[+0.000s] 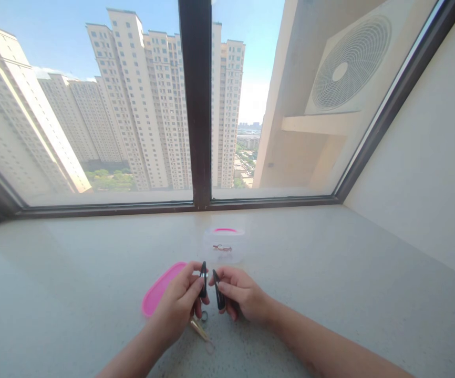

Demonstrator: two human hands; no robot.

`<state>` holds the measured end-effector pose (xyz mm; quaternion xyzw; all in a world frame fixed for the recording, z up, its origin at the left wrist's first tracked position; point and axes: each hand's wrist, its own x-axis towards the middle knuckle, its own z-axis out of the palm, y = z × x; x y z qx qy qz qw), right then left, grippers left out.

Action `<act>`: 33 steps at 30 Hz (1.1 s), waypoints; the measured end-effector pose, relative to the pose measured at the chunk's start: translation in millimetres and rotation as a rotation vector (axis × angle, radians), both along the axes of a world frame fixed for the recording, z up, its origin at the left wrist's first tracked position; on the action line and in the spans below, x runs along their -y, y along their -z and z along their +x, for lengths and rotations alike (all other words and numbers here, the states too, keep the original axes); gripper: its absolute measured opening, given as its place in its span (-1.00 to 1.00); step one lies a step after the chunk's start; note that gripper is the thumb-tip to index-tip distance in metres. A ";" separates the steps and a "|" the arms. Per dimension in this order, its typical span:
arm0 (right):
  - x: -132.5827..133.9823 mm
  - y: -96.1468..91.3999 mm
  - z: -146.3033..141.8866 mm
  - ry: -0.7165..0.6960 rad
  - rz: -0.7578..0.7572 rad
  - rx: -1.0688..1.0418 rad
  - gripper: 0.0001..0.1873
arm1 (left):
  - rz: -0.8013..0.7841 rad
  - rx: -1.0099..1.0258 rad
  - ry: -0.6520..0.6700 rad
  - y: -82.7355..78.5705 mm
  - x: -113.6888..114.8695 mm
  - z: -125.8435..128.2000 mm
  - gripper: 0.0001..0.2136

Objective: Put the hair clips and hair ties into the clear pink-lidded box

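The left hand (pixel 181 295) pinches a slim black clip (pixel 203 281) between thumb and fingers; the right hand (pixel 243 293) grips a second black clip (pixel 218 291) likewise — the two clips close but apart. Partly behind the left hand lies a smooth, rounded pink lid (pixel 158 294). Beyond both grips sits a clear plastic box (pixel 237 242); just below, a shiny gold-coloured tube (pixel 199 330) — all on a speckled sill (pixel 73 294).

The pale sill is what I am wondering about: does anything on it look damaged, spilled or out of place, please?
Nothing stands out: no spill or damage shows. The pink lid simply lies off the clear box, partly hidden by the left hand.
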<state>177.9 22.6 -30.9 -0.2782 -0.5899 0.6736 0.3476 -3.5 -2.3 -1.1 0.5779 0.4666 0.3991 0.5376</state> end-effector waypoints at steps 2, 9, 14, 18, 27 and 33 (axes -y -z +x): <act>0.2 -1.3 -0.3 0.001 -0.009 -0.007 -0.52 | -0.010 0.006 0.003 -0.1 -0.1 0.2 -0.64; 2.0 -6.5 -1.0 0.018 -0.023 -0.017 -0.52 | -0.031 0.027 -0.010 -2.8 1.0 1.1 -0.61; 2.3 -6.7 -0.2 0.032 -0.033 -0.007 -0.56 | -0.039 0.034 -0.026 -3.0 0.3 1.0 -0.58; 2.9 -7.5 0.4 0.047 -0.014 0.017 -0.55 | -0.047 0.023 -0.040 -5.2 0.6 1.5 -0.55; 3.6 -8.3 1.6 0.076 0.030 0.062 -0.49 | -0.034 0.015 -0.056 -4.4 0.2 0.6 -0.56; 3.2 -8.2 0.8 0.084 0.026 0.042 -0.45 | -0.025 0.010 -0.050 -3.8 0.5 0.7 -0.55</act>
